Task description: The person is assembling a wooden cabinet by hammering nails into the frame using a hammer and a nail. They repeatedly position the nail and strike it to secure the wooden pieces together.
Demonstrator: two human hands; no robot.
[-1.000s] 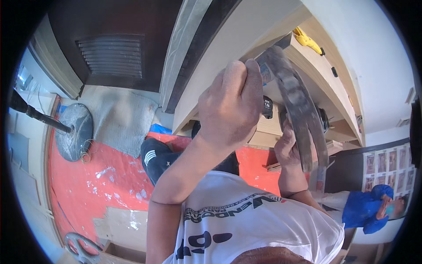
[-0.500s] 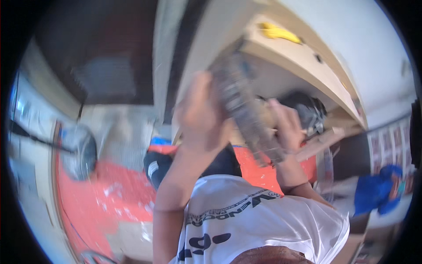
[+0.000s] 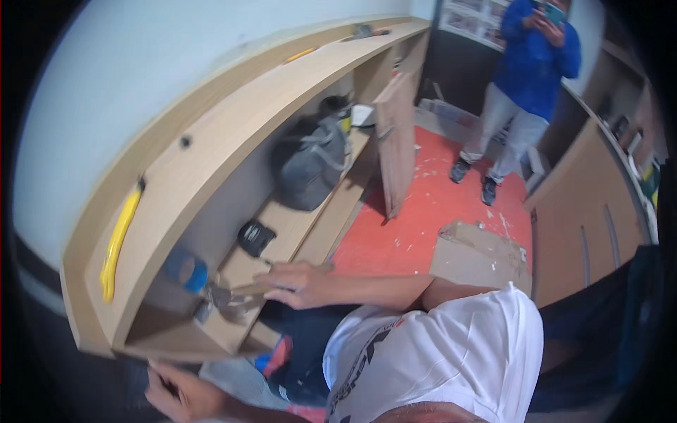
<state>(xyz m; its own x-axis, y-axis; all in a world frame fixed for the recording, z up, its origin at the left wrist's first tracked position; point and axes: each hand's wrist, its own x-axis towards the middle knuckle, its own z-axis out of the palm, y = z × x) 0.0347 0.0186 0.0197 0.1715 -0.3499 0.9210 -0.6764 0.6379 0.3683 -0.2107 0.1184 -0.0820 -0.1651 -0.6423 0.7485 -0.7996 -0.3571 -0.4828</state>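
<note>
My right hand (image 3: 296, 282) is closed round the wooden handle of a hammer (image 3: 236, 302), over the lower shelf of a pale wooden unit (image 3: 233, 144). Its greyish head is blurred and points left, close to a blue roll (image 3: 192, 273). At the lower left, below the unit's near corner, my left hand (image 3: 182, 396) has its thumb and fingers apart, with nothing visible between them. A black tape measure (image 3: 255, 238) lies on the lower shelf beyond the hammer. Along the upper ledge rests a long yellow tool (image 3: 120, 243) with a dark tip.
A dark bag (image 3: 310, 166) sits farther along the shelf. A wooden panel (image 3: 396, 144) stands out from the unit. On the red floor (image 3: 384, 240) lies cardboard (image 3: 479, 254). A person in blue (image 3: 529, 63) stands beyond, holding a phone. Brown boards (image 3: 592, 211) lean at the right.
The view has swung to the right. My hands, earlier raised together around a blurred dark object, are now apart; the right holds the hammer low by the shelf and the left is lower left.
</note>
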